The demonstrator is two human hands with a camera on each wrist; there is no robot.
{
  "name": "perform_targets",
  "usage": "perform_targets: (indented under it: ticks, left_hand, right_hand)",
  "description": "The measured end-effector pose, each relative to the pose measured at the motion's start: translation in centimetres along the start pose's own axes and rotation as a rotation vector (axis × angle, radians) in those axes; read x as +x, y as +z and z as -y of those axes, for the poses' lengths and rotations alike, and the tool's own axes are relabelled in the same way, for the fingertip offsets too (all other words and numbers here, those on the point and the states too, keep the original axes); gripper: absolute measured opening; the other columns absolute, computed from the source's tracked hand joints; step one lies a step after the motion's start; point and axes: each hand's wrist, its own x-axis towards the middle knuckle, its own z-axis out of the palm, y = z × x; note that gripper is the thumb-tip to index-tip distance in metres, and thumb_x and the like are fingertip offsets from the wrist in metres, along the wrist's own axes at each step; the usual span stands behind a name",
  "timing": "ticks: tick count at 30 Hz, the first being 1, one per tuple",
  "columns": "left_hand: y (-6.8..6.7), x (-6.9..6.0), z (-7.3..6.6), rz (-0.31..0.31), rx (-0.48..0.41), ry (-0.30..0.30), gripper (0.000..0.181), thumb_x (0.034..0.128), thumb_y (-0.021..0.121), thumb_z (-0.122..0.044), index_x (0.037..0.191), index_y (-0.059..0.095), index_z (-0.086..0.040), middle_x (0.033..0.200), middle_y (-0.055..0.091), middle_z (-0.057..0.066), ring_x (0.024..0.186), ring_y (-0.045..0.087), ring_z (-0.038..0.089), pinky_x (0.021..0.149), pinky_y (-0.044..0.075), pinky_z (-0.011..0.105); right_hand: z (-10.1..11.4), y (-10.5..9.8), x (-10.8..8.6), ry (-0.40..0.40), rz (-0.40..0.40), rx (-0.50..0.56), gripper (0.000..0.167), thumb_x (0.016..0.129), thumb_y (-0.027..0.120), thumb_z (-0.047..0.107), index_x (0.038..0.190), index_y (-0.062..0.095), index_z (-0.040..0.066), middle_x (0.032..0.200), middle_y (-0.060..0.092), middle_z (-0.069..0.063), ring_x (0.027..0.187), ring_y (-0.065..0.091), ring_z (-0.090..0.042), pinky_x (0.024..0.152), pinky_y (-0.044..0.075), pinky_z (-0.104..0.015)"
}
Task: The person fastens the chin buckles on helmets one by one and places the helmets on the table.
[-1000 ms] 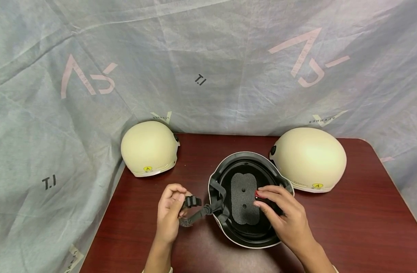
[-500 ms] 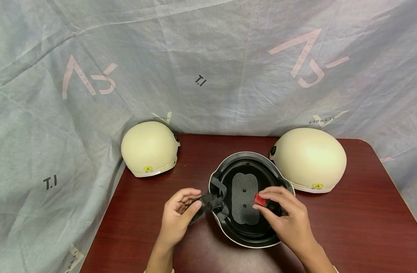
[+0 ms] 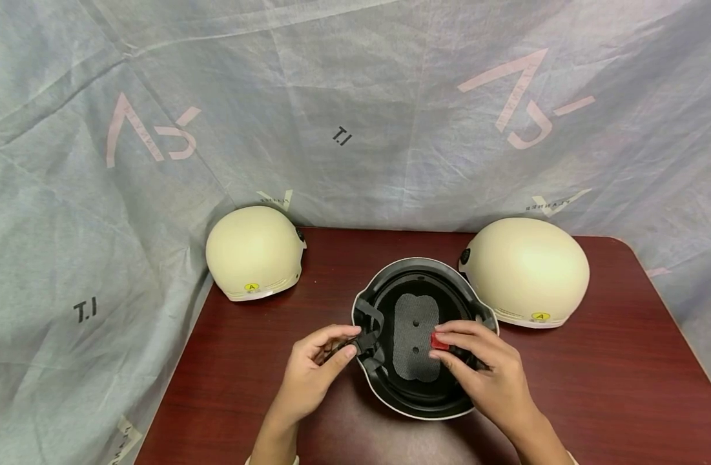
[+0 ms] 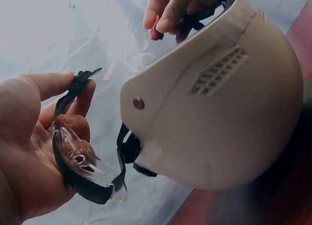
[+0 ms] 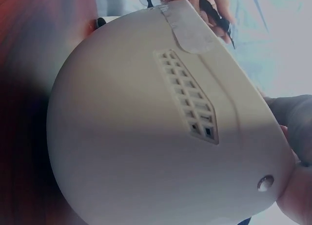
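A cream helmet lies upside down, its black padded inside (image 3: 416, 303) facing up. At its left rim my left hand (image 3: 309, 378) pinches the end of a black strap (image 4: 78, 86) between thumb and fingers; the strap loops down past a clear plastic piece (image 4: 80, 156) in the left wrist view. Over the helmet's right half, my right hand (image 3: 494, 371) pinches a red buckle piece (image 3: 439, 341) by thumb and fingertips. The two held ends are apart. In the right wrist view the helmet's vented shell (image 5: 122, 117) hides most of the right hand.
Two more cream helmets rest dome up on the dark red table (image 3: 227, 387): one at the back left (image 3: 253, 252), another (image 3: 529, 268) at the right, close against the upturned one. A grey printed cloth (image 3: 390, 116) hangs behind the table and along its left side.
My left hand has moved right with the strap, up to the helmet's rim. The red piece has turned in my right hand and shows more of its face; that hand has barely shifted.
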Motion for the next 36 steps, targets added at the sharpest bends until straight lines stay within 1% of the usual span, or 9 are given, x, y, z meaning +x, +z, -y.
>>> perform_targets:
  ticks: [5,9,17,21,26,29,31,33,36]
  left_hand:
    - [0.3,0.3,-0.3,0.039,-0.014,0.012,0.028,0.0997,0.062,0.009,0.127,0.069,0.007,0.119,0.075,0.014,0.109,0.069,0.001,0.092,0.057,0.018]
    - [0.5,0.6,-0.5,0.086,0.023,0.007,0.03,0.1012,0.062,0.006,0.13,0.069,0.006,0.119,0.072,0.021,0.107,0.066,0.002,0.091,0.056,0.02]
    - [0.7,1.2,-1.2,0.176,0.231,-0.191,0.035,0.1054,0.066,-0.02,0.14,0.069,-0.017,0.114,0.07,0.004,0.1,0.063,0.005,0.081,0.055,0.02]
    - [0.9,1.2,-1.6,0.204,0.285,-0.216,0.037,0.1053,0.067,-0.024,0.142,0.068,-0.018,0.111,0.068,0.001,0.099,0.06,0.004,0.082,0.053,0.02]
    - [0.8,0.9,-2.3,0.256,0.319,-0.249,0.036,0.1053,0.067,-0.03,0.141,0.069,-0.021,0.122,0.073,0.0,0.093,0.061,0.001,0.08,0.054,0.02]
    - [0.5,1.3,-2.6,0.269,0.26,-0.228,0.031,0.1044,0.068,-0.025,0.135,0.072,-0.018,0.118,0.074,0.005,0.07,0.056,-0.001,0.061,0.053,0.021]
    - [0.3,1.9,-2.5,0.262,0.205,-0.166,0.027,0.1036,0.069,-0.018,0.13,0.074,-0.012,0.111,0.073,0.01,0.061,0.053,-0.001,0.053,0.051,0.022]
    - [0.2,2.9,-2.1,0.262,0.157,-0.088,0.025,0.1027,0.068,-0.01,0.127,0.074,-0.006,0.103,0.07,0.014,0.059,0.055,0.001,0.052,0.053,0.025]
    - [0.2,4.2,-0.8,0.292,0.116,-0.037,0.024,0.1027,0.067,-0.006,0.126,0.073,-0.001,0.102,0.07,0.017,0.067,0.063,0.006,0.062,0.06,0.029]
  right_hand:
    - [0.0,0.0,-0.2,0.004,0.01,-0.028,0.024,0.094,0.082,0.014,0.105,0.079,-0.007,0.107,0.075,-0.019,0.11,0.071,-0.008,0.101,0.053,-0.014]
    - [-0.1,0.0,-0.3,-0.005,0.004,-0.028,0.03,0.097,0.079,0.018,0.109,0.077,-0.01,0.111,0.075,-0.019,0.114,0.07,-0.007,0.102,0.052,-0.013]
    - [-0.1,0.2,-0.1,-0.036,-0.017,0.022,0.027,0.096,0.079,0.014,0.105,0.078,-0.011,0.108,0.077,-0.017,0.109,0.072,-0.008,0.099,0.054,-0.014]
    - [-0.4,0.2,-0.1,-0.033,-0.019,0.045,0.026,0.095,0.079,0.012,0.107,0.077,-0.011,0.11,0.077,-0.017,0.11,0.072,-0.01,0.101,0.054,-0.016]
    - [-0.7,-0.2,-0.6,0.027,-0.04,0.004,0.03,0.092,0.082,0.011,0.111,0.075,-0.011,0.113,0.078,-0.01,0.113,0.071,-0.006,0.102,0.053,-0.015]
    - [-0.8,-0.4,-0.8,0.056,-0.039,-0.006,0.033,0.091,0.082,0.011,0.113,0.074,-0.012,0.116,0.078,-0.007,0.115,0.07,-0.004,0.103,0.052,-0.016]
    - [-0.9,-0.4,-0.8,0.063,-0.035,0.001,0.033,0.09,0.083,0.008,0.114,0.074,-0.012,0.116,0.078,-0.006,0.115,0.07,-0.005,0.104,0.052,-0.017]
    - [-1.0,-0.5,-0.9,0.063,-0.029,0.018,0.031,0.089,0.083,0.005,0.114,0.074,-0.012,0.114,0.078,-0.007,0.114,0.07,-0.005,0.104,0.051,-0.017]
    - [-1.2,-0.4,-0.9,0.063,-0.026,0.037,0.03,0.088,0.083,0.003,0.113,0.074,-0.011,0.112,0.078,-0.007,0.112,0.07,-0.006,0.104,0.051,-0.017]
